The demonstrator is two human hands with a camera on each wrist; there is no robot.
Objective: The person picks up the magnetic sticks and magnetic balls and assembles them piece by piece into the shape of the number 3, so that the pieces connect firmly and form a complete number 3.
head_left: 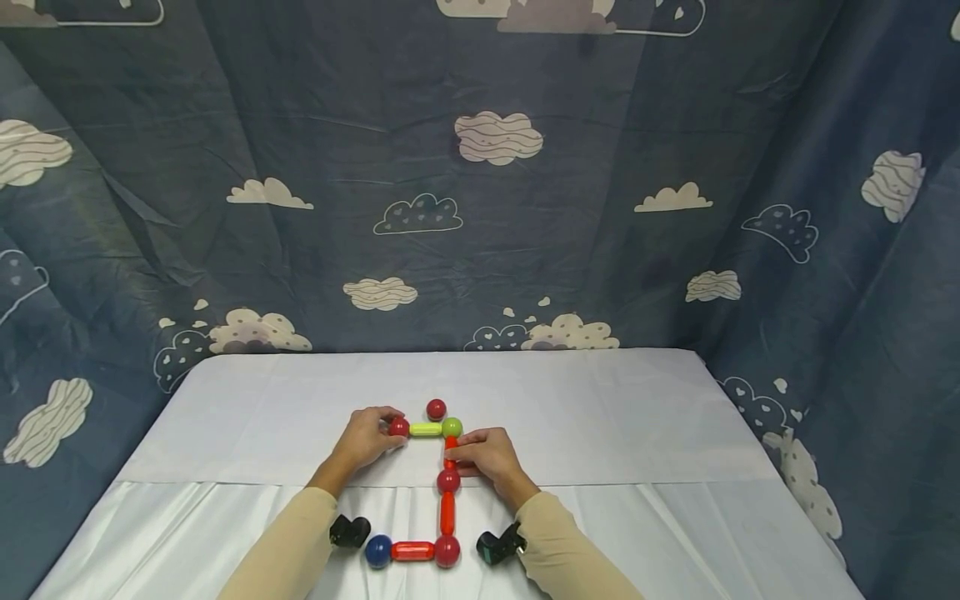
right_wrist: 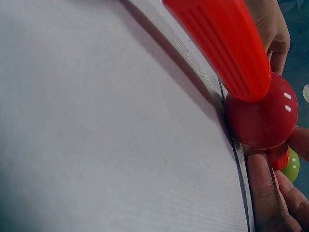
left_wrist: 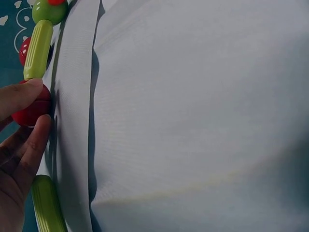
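On the white cloth lies a chain of coloured rods and balls. My left hand [head_left: 371, 437] pinches the red ball [left_wrist: 36, 107] at its far left end, thumb on one side and fingers on the other. From that ball a yellow-green rod [head_left: 426, 430] runs to a green ball [head_left: 452, 427]. My right hand [head_left: 489, 457] holds the red rod [head_left: 450, 450] below the green ball, beside a red ball [right_wrist: 263, 113]. Another red rod [head_left: 447, 512] leads nearer to a red ball [head_left: 447, 551], then a red rod [head_left: 413, 551] and a blue ball [head_left: 378, 551].
A separate red ball [head_left: 436, 409] sits just behind the yellow-green rod. Another yellow-green rod [left_wrist: 47, 205] shows by my left palm in the left wrist view. The white table [head_left: 600, 392] ends at a dark cloud-print curtain [head_left: 540, 250].
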